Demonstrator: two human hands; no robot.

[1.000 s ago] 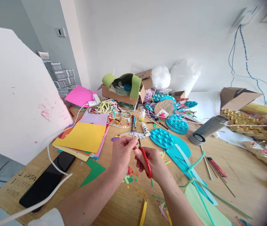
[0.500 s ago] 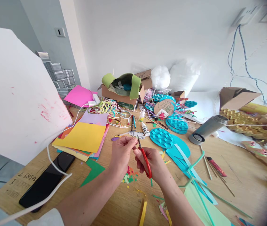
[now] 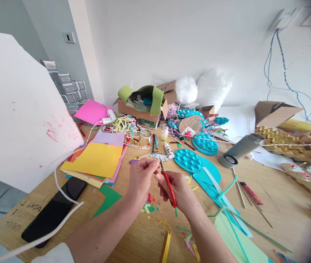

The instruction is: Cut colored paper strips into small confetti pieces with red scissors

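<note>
Scissors (image 3: 165,176) | red handles (image 3: 174,202), dark narrow blades (image 3: 161,167) | right hand (image 3: 179,186) gripping them | left hand (image 3: 141,179) pinched, contents unclear

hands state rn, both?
Left hand: pinched closed; whatever it may hold is too small to tell.
Right hand: closed, holding the red-handled scissors.

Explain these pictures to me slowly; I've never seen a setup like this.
There is no machine here: these are a person's own bare hands, seen by a camera worn on the head, looking forward and down. The right hand holds red-handled scissors. Their blades point up beside the fingertips of the left hand, which are pinched together; anything between them is too small to make out. On the wooden table lie coloured paper sheets, a black phone, tiny coloured dots and a metal flask.
</note>
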